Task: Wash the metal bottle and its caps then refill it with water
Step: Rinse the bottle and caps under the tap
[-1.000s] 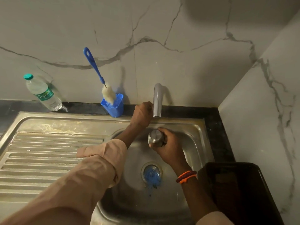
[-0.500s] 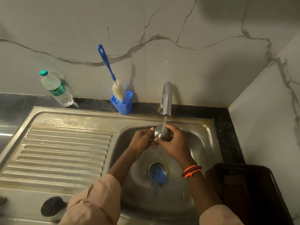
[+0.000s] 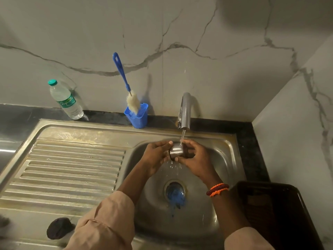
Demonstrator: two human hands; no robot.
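Note:
A small metal cap [image 3: 177,151] sits between both my hands over the steel sink basin [image 3: 221,159], right under the tap [image 3: 185,112]. A thin stream of water falls from the spout onto the cap and drips below it. My left hand [image 3: 156,156] holds the cap's left side with curled fingers. My right hand [image 3: 195,157] grips its right side. A dark round cap [image 3: 58,228] lies on the sink's front left ledge. The metal bottle itself is out of view.
A blue bottle brush [image 3: 124,82] stands in a blue holder [image 3: 137,115] against the marble wall. A clear plastic water bottle [image 3: 66,100] stands further left. The ribbed drainboard [image 3: 72,168] lies to the left. A dark bin [image 3: 275,213] stands at the right. A blue strainer [image 3: 175,193] covers the drain.
My left hand left the tap and came down to the cap. Water now runs from the spout onto the cap. The view has pulled back.

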